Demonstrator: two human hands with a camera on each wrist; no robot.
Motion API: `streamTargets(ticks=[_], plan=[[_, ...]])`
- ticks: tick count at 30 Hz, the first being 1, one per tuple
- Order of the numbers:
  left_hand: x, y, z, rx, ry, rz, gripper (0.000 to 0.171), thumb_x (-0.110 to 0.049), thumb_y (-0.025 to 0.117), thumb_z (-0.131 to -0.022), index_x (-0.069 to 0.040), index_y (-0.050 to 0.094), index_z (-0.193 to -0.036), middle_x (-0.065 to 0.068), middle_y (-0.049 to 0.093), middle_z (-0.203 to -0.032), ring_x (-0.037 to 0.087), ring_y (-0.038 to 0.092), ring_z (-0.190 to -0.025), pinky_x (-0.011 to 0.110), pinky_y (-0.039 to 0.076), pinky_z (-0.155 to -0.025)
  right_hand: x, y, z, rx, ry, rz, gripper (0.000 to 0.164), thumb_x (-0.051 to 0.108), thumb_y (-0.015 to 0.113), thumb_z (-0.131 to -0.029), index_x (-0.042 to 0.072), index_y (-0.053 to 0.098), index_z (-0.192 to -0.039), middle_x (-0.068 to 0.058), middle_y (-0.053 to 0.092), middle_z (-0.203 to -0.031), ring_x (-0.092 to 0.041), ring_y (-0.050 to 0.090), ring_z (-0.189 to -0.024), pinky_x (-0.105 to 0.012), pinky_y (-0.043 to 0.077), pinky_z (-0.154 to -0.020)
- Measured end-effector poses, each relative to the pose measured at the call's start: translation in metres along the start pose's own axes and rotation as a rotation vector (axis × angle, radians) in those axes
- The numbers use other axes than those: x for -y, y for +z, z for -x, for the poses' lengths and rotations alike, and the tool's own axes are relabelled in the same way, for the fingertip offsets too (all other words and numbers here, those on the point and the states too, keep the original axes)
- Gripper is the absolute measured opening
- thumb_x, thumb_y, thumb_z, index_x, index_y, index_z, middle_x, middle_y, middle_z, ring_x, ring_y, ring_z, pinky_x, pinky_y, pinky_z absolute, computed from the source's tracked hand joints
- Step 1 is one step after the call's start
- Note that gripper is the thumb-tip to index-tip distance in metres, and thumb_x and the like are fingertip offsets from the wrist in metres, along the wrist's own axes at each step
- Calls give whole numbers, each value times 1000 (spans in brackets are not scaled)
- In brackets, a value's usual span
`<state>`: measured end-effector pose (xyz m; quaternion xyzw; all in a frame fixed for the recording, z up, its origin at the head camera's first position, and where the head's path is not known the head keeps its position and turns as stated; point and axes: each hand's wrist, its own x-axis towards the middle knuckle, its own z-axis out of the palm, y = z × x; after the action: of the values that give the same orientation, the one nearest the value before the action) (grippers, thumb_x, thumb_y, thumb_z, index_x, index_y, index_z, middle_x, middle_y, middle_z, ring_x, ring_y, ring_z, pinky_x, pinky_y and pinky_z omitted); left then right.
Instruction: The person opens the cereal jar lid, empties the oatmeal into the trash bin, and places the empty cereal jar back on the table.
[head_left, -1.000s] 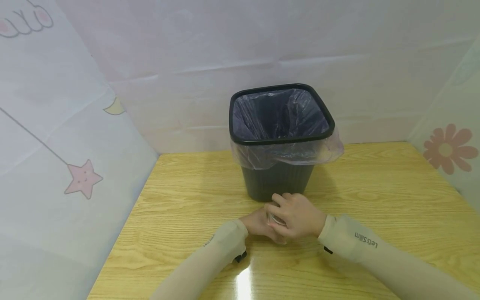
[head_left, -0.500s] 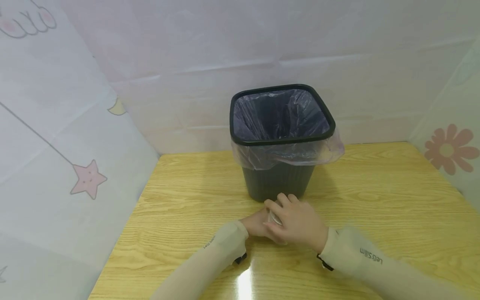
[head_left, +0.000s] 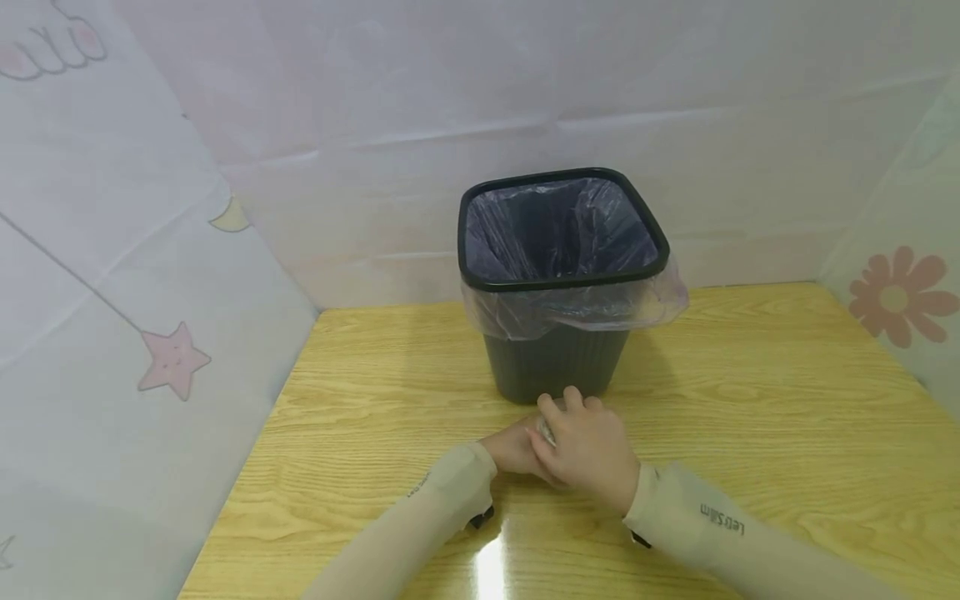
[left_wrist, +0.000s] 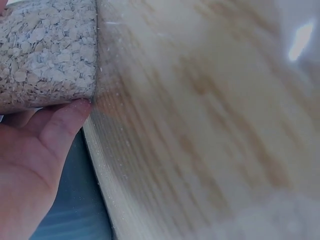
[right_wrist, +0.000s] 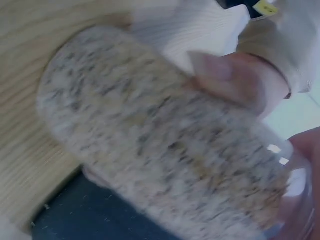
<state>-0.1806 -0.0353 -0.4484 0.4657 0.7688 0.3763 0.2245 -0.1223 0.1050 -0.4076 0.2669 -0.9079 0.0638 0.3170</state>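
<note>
A clear jar (right_wrist: pixel 165 135) filled with pale flakes, like oats, leans on its side between both hands. My left hand (head_left: pixel 517 447) grips its body from the left. In the left wrist view, the left fingers (left_wrist: pixel 65 125) lie along its underside; in the right wrist view, the left thumb (right_wrist: pixel 215 70) presses its side. Over the jar's top end, my right hand (head_left: pixel 588 446) curls its fingers, hiding most of that end in the head view. At the right wrist view's edge only a strip of the right hand shows. That view is blurred.
Just beyond the hands stands a black bin (head_left: pixel 555 362) with a clear purplish bag (head_left: pixel 645 304) folded over its rim. The wood-grain table (head_left: pixel 375 375) reaches back to a fabric-covered wall (head_left: pixel 390 208), with printed side walls left and right.
My right hand has turned on the jar's top: its fingers have shifted and its wrist has swung toward the table's front. The left hand and the bin stay in place.
</note>
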Motion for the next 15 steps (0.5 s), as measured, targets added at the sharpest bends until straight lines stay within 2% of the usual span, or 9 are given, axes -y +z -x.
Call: streamTargets(ticks=[4, 8, 15], plan=[[0, -1, 0, 6, 12, 25, 64, -6, 80, -78, -2, 50, -134, 6, 58, -127, 1, 51, -107, 16, 44, -92, -6, 3, -1, -15, -84, -22, 40, 38, 52, -84, 0, 62, -92, -15, 53, -68, -23, 44, -44, -34, 43, -37], [1, -1, 1, -2, 18, 69, 73, -4, 81, -76, -2, 43, -139, 8, 55, -132, 3, 50, -113, 18, 42, -97, -10, 5, -1, -26, -130, -37, 39, 38, 51, -85, 2, 63, -93, -15, 55, -70, -22, 45, -43, -33, 42, -35], [2, 0, -1, 17, 12, 110, 66, -2, 78, -77, -2, 46, -134, 8, 57, -126, 3, 52, -107, 19, 45, -93, -18, 7, -1, -43, -202, -71, 38, 40, 48, -87, 6, 64, -93, -14, 55, -71, -21, 47, -44, -30, 40, -33]])
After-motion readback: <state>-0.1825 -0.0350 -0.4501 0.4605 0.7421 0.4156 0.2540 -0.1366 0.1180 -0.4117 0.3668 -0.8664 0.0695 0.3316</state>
